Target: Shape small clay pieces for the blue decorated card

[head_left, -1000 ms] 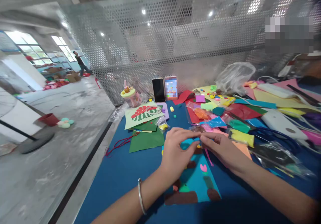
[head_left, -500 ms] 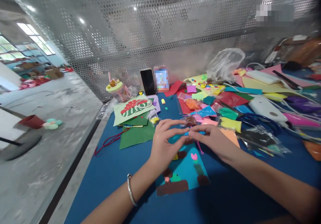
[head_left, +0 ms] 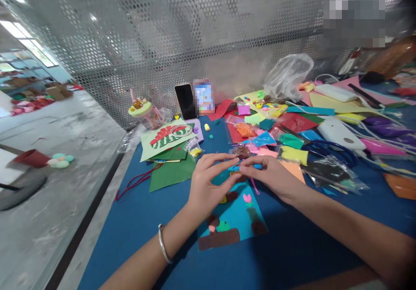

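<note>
Above a blue card, my left hand and my right hand meet at the fingertips. A small strip of blue modelling clay shows in the right fingers, and blue also shows between the left thumb and forefinger. The fingers hide most of it. On the card are brown clay shapes, a pink tulip shape and a green clay figure. A pink clay tool with a looped end lies under the right hand. My left wrist wears a silver bangle.
Bags of coloured clay, cables and a white power bank spread over the right side. Left are a watermelon picture, green paper, red cord and a lidded cup. Two phones, one a black-screened phone, lean on the perforated metal panel.
The view has shifted slightly, so the table scene sits a little further left and higher. Both hands stay together over the card with the blue clay, the fingertips moving only slightly.
</note>
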Available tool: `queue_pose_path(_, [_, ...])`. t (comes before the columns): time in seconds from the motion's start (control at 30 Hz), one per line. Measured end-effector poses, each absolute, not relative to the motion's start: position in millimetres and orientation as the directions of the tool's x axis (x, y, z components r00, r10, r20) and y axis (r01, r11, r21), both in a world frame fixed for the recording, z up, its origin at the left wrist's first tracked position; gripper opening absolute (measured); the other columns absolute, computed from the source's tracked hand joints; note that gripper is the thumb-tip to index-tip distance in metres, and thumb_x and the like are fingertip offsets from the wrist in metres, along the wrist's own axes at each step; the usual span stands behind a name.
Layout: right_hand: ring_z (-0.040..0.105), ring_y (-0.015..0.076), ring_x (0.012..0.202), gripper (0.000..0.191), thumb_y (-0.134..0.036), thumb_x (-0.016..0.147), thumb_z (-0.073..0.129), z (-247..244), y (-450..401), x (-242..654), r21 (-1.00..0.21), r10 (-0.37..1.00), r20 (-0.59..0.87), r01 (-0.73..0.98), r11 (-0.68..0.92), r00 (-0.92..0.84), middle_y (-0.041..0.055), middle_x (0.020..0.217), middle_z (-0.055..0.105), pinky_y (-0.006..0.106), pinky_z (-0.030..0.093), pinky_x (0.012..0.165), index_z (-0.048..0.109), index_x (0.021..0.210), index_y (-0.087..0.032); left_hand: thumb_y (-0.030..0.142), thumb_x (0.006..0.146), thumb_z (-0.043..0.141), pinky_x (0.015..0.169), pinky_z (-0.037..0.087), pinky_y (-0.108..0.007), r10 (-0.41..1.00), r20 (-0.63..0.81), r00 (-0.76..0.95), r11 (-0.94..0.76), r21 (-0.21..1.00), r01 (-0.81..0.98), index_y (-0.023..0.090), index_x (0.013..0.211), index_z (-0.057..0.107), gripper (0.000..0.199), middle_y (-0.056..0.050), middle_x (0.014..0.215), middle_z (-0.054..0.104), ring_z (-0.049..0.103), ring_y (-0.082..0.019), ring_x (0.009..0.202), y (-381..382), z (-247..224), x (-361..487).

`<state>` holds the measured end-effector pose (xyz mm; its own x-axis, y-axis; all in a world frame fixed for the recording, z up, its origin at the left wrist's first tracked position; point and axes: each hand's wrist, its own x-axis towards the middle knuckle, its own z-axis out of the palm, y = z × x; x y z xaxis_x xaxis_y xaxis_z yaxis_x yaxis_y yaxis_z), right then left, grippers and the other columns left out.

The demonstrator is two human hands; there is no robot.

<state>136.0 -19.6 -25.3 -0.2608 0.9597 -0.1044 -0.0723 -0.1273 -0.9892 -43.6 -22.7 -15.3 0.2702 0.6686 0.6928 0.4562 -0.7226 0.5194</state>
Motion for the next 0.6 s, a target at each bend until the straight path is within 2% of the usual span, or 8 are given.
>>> queue_pose_path(0.17, [0.064,0.0161,0.073,0.022,-0.029,0.068,0.077,-25,-19,136,-0.984,0.952,-0.108,-0.106,-0.144,-0.288,0.0025,0.076,0.070,0.028,0.051,0.069,0.076,0.089,-0.023,0.024,0.080,0.070,0.074,0.054,-0.033,0.693,0.681,0.236,-0.700,0.559,0.444,0.022,0.084,0.072,0.006,-0.003,0.084,0.074,0.067,-0.017,0.079,-24,-16,-43])
queue_pose_path(0.3, [0.053,0.0098,0.063,0.019,-0.029,0.078,0.064,-26,-12,136,-0.930,0.961,-0.139,-0.301,-0.210,-0.238,0.0011,0.075,0.064,0.021,0.045,0.059,0.075,0.090,-0.019,0.022,0.079,0.070,0.076,0.054,-0.033,0.757,0.628,0.179,-0.629,0.627,0.460,0.022,0.083,0.072,0.004,-0.002,0.083,0.074,0.067,-0.017,0.080,-21,-17,-46])
queue_pose_path(0.4, [0.050,0.0083,0.061,0.021,-0.021,0.077,0.059,-27,-8,136,-0.892,0.963,-0.141,-0.393,-0.225,-0.231,0.0009,0.072,0.061,0.018,0.043,0.055,0.074,0.091,-0.016,0.020,0.078,0.069,0.075,0.055,-0.033,0.821,0.556,0.125,-0.539,0.685,0.491,0.023,0.085,0.072,0.008,-0.002,0.084,0.073,0.066,-0.017,0.081,-15,-20,-50])
queue_pose_path(0.53, [0.055,0.0075,0.064,0.024,-0.026,0.079,0.064,-27,-9,137,-0.931,0.966,-0.128,-0.308,-0.195,-0.226,0.0018,0.085,0.067,0.019,0.047,0.060,0.070,0.101,-0.019,0.019,0.076,0.070,0.071,0.055,-0.032,0.880,0.468,0.083,-0.436,0.723,0.536,0.023,0.085,0.072,0.010,-0.002,0.084,0.073,0.065,-0.017,0.077,-3,-28,-56])
queue_pose_path(0.6, [0.052,0.0065,0.056,0.026,-0.032,0.080,0.067,-29,-10,137,-0.956,0.966,-0.093,-0.248,-0.154,-0.242,0.0032,0.087,0.070,0.021,0.049,0.057,0.070,0.102,-0.020,0.019,0.075,0.071,0.071,0.054,-0.033,0.891,0.446,0.079,-0.402,0.700,0.590,0.023,0.084,0.072,0.010,-0.002,0.083,0.073,0.065,-0.018,0.076,5,-33,-60])
